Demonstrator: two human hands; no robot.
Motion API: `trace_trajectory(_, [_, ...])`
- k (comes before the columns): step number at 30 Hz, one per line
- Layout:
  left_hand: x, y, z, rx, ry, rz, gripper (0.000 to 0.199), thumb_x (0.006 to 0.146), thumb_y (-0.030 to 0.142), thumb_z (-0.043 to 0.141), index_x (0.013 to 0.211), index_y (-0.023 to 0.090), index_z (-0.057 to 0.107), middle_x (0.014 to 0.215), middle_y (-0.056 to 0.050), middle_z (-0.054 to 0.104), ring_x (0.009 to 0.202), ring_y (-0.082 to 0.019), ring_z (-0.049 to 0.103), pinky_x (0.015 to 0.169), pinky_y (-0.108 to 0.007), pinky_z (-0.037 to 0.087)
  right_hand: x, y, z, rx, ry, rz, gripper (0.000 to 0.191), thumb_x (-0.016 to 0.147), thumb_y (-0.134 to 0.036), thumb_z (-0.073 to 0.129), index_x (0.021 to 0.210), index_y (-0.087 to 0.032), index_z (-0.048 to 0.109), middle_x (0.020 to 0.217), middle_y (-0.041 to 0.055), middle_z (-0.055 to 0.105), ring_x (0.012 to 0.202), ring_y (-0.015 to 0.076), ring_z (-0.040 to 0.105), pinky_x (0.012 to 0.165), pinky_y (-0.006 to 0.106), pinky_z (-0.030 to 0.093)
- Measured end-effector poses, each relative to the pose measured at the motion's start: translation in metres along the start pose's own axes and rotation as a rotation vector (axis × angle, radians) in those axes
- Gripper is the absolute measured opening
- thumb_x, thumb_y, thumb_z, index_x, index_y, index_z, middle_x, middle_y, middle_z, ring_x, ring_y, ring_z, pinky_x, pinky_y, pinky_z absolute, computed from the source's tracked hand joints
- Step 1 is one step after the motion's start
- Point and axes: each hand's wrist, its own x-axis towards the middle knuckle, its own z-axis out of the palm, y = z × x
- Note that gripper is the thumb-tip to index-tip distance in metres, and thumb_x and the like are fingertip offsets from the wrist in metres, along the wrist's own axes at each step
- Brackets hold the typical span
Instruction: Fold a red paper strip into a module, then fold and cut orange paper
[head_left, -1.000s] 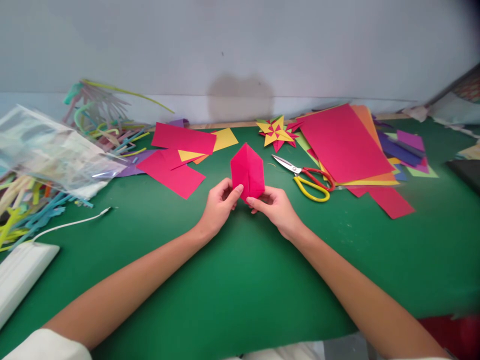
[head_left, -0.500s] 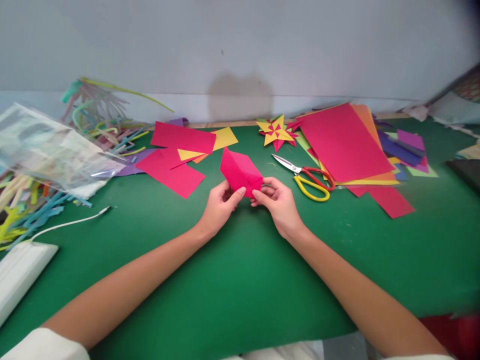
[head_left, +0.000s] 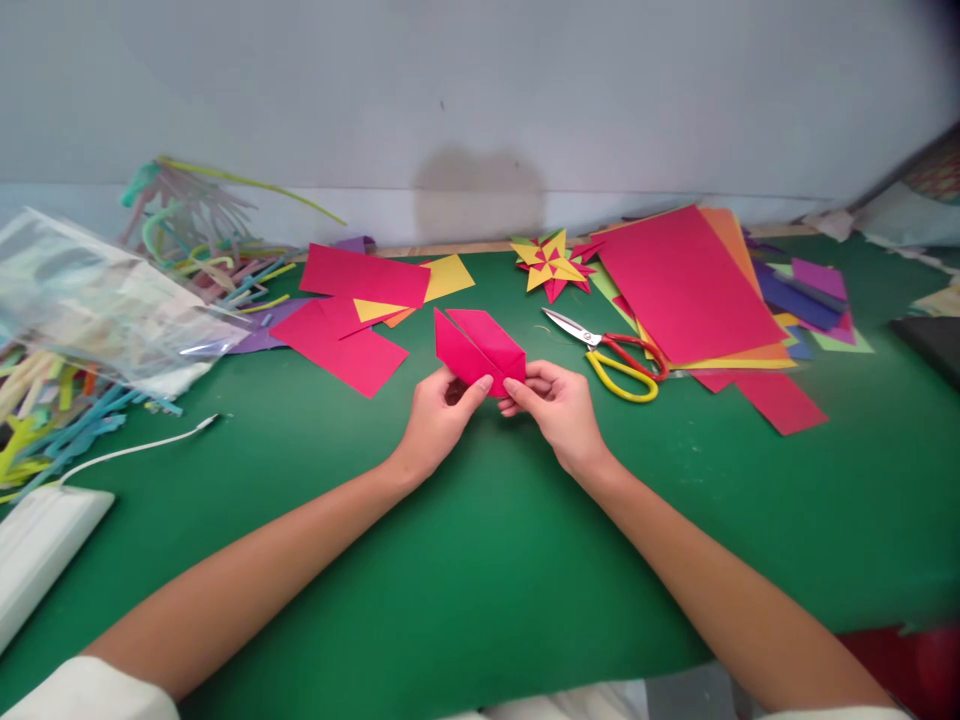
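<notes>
A folded piece of red paper (head_left: 486, 345) is held up over the green tabletop, with a narrow slit between its two upper flaps. My left hand (head_left: 442, 415) pinches its lower left edge, thumb on top and fingers curled behind. On the lower right edge my right hand (head_left: 553, 405) grips the same paper, thumb in front. The two thumbs lie close together at the bottom of the piece. Part of its underside is hidden by my fingers. To the right of the paper lie scissors (head_left: 626, 365) with one red and one yellow handle.
A folded yellow and red paper star (head_left: 551, 265) lies at the back. Stacked red sheets (head_left: 694, 290) are at the right, cut red pieces (head_left: 360, 345) at the left. Farther left are a clear plastic bag (head_left: 112, 290), pipe cleaners (head_left: 217, 265) and a white device with a cable (head_left: 52, 545).
The flaps of the red paper have parted, showing a slit where the surface looked joined before. Its left flap has dropped slightly. Both hands keep nearly the same place.
</notes>
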Motion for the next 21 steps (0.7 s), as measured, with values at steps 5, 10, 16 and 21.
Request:
trace_trajectory(5, [-0.0002, 0.0022, -0.0007, -0.056, 0.0, 0.0, 0.03, 0.091, 0.046, 0.075, 0.088, 0.016, 0.069, 0.065, 0.001, 0.062, 0.055, -0.012, 0.051, 0.054, -0.026, 0.04, 0.0005, -0.0015, 0.0016, 0.03, -0.008, 0.032, 0.031, 0.081, -0.047, 0.086, 0.093, -0.02, 0.076, 0.078, 0.0038, 0.078, 0.065, 0.0177, 0.073, 0.068, 0.034, 0.065])
trace_trajectory(10, [-0.0001, 0.002, -0.0002, -0.082, 0.004, -0.003, 0.032, 0.091, 0.047, 0.075, 0.082, 0.017, 0.066, 0.063, 0.002, 0.059, 0.053, -0.011, 0.049, 0.051, -0.026, 0.038, 0.0, -0.002, 0.0023, 0.024, -0.01, 0.021, 0.033, 0.08, -0.049, 0.086, 0.092, -0.02, 0.076, 0.078, 0.0032, 0.078, 0.065, 0.0177, 0.072, 0.067, 0.034, 0.065])
trace_trajectory(16, [0.0014, -0.0018, -0.0012, -0.098, -0.004, -0.026, 0.034, 0.091, 0.047, 0.075, 0.077, 0.018, 0.063, 0.06, 0.003, 0.056, 0.053, -0.011, 0.048, 0.051, -0.025, 0.038, -0.0003, -0.0021, 0.0019, 0.037, -0.024, 0.023, 0.031, 0.081, -0.047, 0.086, 0.092, -0.02, 0.076, 0.078, 0.0033, 0.078, 0.064, 0.0171, 0.072, 0.066, 0.033, 0.064])
trace_trajectory(21, [0.0036, -0.0067, -0.003, -0.215, -0.037, -0.094, 0.039, 0.09, 0.05, 0.076, 0.074, 0.018, 0.06, 0.057, 0.003, 0.054, 0.051, -0.01, 0.048, 0.05, -0.024, 0.037, -0.0003, -0.0035, 0.0018, 0.06, -0.032, 0.027, 0.028, 0.082, -0.043, 0.086, 0.093, -0.019, 0.076, 0.079, 0.0037, 0.078, 0.065, 0.0163, 0.072, 0.067, 0.031, 0.064])
